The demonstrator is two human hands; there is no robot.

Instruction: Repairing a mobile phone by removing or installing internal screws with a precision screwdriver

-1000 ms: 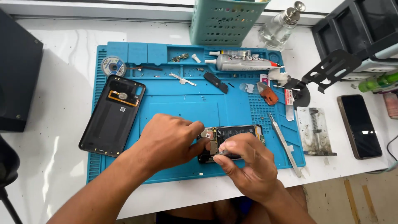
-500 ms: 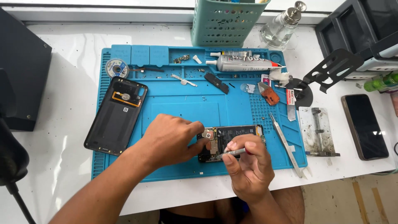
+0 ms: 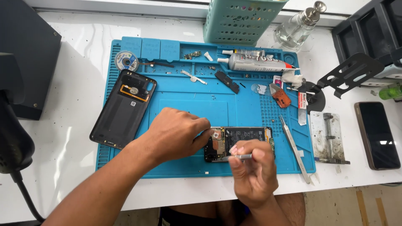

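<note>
- We have the phone [image 3: 240, 142] lying open on the blue mat [image 3: 184, 90], near its front edge, with the board and battery bare.
- Our left hand [image 3: 176, 134] rests on the phone's left end; its grip is together, fingertips pinching or pressing at the top corner of the board.
- Our right hand [image 3: 251, 173] has its grip clamped on a slim metal tool [image 3: 238, 157], tip pointing left at the phone's lower edge.
- Done, as we judge it: the back cover [image 3: 123, 109] is off and lies inside-up at the mat's left edge, well apart from the phone.
- Small loose parts and screws sit along the mat's upper trays, near a glue tube [image 3: 255, 62].
- Left, as we judge it: work on the board is in hand; the cover is not yet back on.
- Tweezers [image 3: 295, 148] lie unused just right of the phone; a second phone [image 3: 377, 134] lies on the counter [image 3: 75, 58], far right.
</note>
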